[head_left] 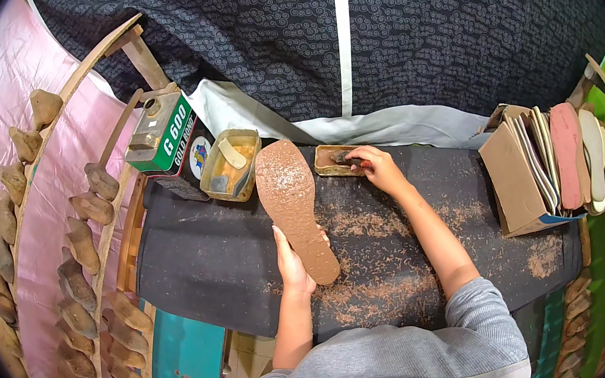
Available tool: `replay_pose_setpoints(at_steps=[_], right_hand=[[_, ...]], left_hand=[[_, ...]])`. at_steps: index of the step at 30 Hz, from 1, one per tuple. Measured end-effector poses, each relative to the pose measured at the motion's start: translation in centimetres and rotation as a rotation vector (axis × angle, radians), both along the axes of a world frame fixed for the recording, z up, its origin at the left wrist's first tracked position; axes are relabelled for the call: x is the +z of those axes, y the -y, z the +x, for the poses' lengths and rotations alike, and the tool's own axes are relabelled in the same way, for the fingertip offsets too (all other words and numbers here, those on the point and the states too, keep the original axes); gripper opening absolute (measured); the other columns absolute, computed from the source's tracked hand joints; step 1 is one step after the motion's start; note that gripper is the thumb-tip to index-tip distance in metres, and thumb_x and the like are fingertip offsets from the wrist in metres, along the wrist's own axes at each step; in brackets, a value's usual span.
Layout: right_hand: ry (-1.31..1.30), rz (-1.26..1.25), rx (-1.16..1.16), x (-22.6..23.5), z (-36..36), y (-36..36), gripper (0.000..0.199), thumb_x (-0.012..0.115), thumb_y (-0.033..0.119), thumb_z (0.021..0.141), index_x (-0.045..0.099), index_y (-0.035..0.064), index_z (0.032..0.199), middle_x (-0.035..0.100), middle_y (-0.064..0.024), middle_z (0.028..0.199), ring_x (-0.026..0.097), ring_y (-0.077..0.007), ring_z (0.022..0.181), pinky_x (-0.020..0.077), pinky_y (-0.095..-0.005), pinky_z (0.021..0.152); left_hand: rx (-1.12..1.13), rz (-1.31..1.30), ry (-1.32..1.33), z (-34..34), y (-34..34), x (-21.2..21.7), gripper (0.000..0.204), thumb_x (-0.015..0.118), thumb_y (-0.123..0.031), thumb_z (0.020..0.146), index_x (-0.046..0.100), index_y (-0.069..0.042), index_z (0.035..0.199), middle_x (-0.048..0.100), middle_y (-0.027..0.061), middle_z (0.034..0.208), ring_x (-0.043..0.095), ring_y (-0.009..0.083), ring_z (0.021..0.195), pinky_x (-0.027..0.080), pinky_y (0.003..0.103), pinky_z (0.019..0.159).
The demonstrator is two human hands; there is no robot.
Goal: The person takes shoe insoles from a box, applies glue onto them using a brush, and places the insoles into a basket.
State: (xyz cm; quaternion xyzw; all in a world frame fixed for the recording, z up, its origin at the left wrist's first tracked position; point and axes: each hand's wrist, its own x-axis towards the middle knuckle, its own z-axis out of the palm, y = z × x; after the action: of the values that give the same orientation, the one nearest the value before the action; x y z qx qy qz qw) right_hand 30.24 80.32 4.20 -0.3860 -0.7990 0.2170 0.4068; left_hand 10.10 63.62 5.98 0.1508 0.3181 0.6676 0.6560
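Note:
My left hand (293, 266) grips a brown shoe sole (287, 198) by its heel part, with the toe part pointing away from me. Its upward face looks wet and shiny, most of all toward the toe. My right hand (379, 168) is closed round a small brush (364, 162), whose reddish handle shows between the fingers. The brush's dark end lies in a shallow rectangular tin (325, 162) at the table's far side. What the tin holds is mostly hidden by the brush and my fingers.
Brown shavings lie across the dark-covered table (189, 239). At the far left stand a large green-and-black can (160, 142) and a yellowish container (244, 189) with cut pieces inside. A cardboard box (511, 173) of soles is at right. Racks of wooden shoe lasts (78, 315) flank the table.

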Motion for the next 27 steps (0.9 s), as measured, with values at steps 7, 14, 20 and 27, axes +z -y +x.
replay_pose_setpoints(at_steps=[7, 14, 20, 27], right_hand=[[0.067, 0.090, -0.040, -1.0, 1.4, 0.2, 0.034, 0.069, -0.001, 0.074, 0.063, 0.0088, 0.106, 0.064, -0.0111, 0.105, 0.060, -0.0310, 0.098, 0.0503, -0.0379, 0.083], [0.080, 0.075, -0.101, -1.1, 2.7, 2.2, 0.042, 0.077, 0.016, 0.071, 0.062, 0.0096, 0.110, 0.063, -0.0115, 0.108, 0.058, -0.0300, 0.100, 0.0482, -0.0382, 0.085], [0.031, 0.184, -0.129, 2.8, 2.6, 6.5, 0.045, 0.077, 0.019, 0.072, 0.060, 0.0069, 0.112, 0.059, -0.0118, 0.111, 0.058, -0.0266, 0.099, 0.0498, -0.0368, 0.082], [-0.427, -0.280, -0.124, 5.1, -1.2, 12.9, 0.032, 0.064, 0.008, 0.086, 0.057, 0.0003, 0.116, 0.062, -0.0069, 0.100, 0.059, -0.0100, 0.085, 0.0485, -0.0233, 0.074]], left_hand=[[-0.003, -0.012, 0.015, -0.1, -0.4, 0.1, 0.065, 0.023, -0.058, 0.096, 0.055, -0.001, 0.105, 0.061, 0.0133, 0.085, 0.060, 0.0220, 0.074, 0.051, 0.035, 0.067], [-0.052, -0.004, 0.009, 0.9, -0.3, -0.1, 0.065, 0.024, -0.058, 0.096, 0.054, -0.001, 0.106, 0.059, 0.0127, 0.086, 0.059, 0.0225, 0.074, 0.051, 0.035, 0.067], [-0.079, 0.037, 0.048, 1.8, -0.3, 0.5, 0.062, 0.024, -0.057, 0.096, 0.053, -0.003, 0.106, 0.059, 0.0117, 0.086, 0.059, 0.0224, 0.073, 0.051, 0.036, 0.064], [-0.160, 0.118, -0.033, 2.7, 0.4, 0.9, 0.042, 0.030, -0.042, 0.096, 0.044, -0.008, 0.118, 0.058, 0.0126, 0.089, 0.062, 0.0237, 0.070, 0.054, 0.036, 0.063]])
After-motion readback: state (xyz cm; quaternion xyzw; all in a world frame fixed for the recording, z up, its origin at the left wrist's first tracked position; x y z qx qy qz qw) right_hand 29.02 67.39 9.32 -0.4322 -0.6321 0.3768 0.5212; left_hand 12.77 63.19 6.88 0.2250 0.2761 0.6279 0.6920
